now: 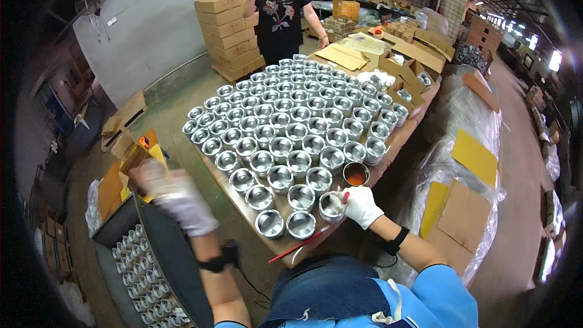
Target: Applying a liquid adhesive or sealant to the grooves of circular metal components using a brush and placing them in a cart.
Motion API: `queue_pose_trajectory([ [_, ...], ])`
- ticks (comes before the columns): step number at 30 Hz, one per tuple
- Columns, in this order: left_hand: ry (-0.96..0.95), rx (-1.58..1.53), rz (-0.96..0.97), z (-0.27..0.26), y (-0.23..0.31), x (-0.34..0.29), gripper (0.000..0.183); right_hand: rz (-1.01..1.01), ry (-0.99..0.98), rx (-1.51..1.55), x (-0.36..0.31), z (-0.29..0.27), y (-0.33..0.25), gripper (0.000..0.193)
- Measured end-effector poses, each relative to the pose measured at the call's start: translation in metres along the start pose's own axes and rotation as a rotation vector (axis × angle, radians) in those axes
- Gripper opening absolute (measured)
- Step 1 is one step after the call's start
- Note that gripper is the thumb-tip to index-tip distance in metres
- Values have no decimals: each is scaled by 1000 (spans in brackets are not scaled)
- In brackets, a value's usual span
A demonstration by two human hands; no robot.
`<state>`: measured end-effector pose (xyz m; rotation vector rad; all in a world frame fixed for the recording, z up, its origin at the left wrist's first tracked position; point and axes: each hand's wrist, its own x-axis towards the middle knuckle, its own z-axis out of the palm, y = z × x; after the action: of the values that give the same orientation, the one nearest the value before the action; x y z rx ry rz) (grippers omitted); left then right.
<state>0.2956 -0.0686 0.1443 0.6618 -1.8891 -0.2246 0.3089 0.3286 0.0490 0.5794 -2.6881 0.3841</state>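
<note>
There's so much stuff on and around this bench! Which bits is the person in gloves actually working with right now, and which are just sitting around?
In use:
- right hand, gloved, holding a red-handled brush at a metal cup
- small pot of orange liquid
- rows of metal cups on the bench
- left hand, blurred, above a tray of cups

Lying about:
- red stick
- stacked cartons
- flat cardboard
- standing person

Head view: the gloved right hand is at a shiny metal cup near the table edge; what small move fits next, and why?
Probably dab inside that shiny metal cup: the white-gloved right hand holds a thin red-tipped tool at its rim, beside the small cup of orange-brown liquid. The left hand is blurred, away from the table.
</note>
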Motion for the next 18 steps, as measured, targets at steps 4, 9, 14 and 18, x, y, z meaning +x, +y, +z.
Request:
queue_pose_trajectory([
  [4, 693, -1067, -60, -104, -58, 123, 51, 107, 88, 75, 3, -10, 6, 38],
  [9, 68, 357, 358, -30, -58, -3, 20, 479, 65, 760, -1, -24, 31, 37],
  [14, -795, -651, 737, 8, 35, -183, 27, 583, -55, 1147, 19, -7, 4, 43],
  [18, -927, -671, 676, 17, 29, -230, 42, 543, -82, 1070, 33, 32, -4, 30],
])
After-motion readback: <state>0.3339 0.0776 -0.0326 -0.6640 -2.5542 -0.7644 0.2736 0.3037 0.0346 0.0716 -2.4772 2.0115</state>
